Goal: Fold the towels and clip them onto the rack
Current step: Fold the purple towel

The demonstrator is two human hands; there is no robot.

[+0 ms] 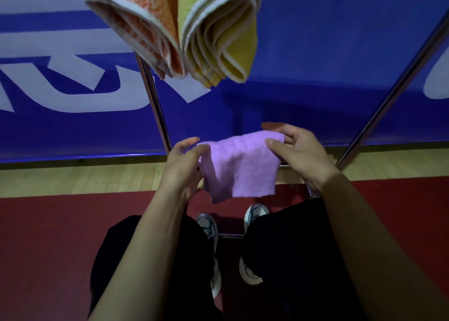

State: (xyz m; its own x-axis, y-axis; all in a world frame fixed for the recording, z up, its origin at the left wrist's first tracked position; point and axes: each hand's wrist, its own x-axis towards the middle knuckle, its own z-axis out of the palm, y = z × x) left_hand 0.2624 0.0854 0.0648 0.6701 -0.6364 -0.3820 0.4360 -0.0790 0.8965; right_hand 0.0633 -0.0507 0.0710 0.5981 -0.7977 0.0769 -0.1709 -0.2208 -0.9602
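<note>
A small purple towel point(239, 167) hangs folded between my two hands at waist height. My left hand point(181, 167) pinches its left top corner and my right hand point(297, 150) pinches its right top corner. Above, an orange towel point(143, 22) and a yellow towel point(226, 31), both folded with white edging, hang side by side from the top of the frame. The clips holding them are out of view. Two metal legs of the rack point(155, 102) slant down behind the purple towel.
A blue banner with white lettering point(73, 90) stands behind the rack. The floor is pale wood near the banner and dark red under my feet. My black trousers and grey sneakers point(209, 226) are below, with a rack base bar point(230, 235) between the shoes.
</note>
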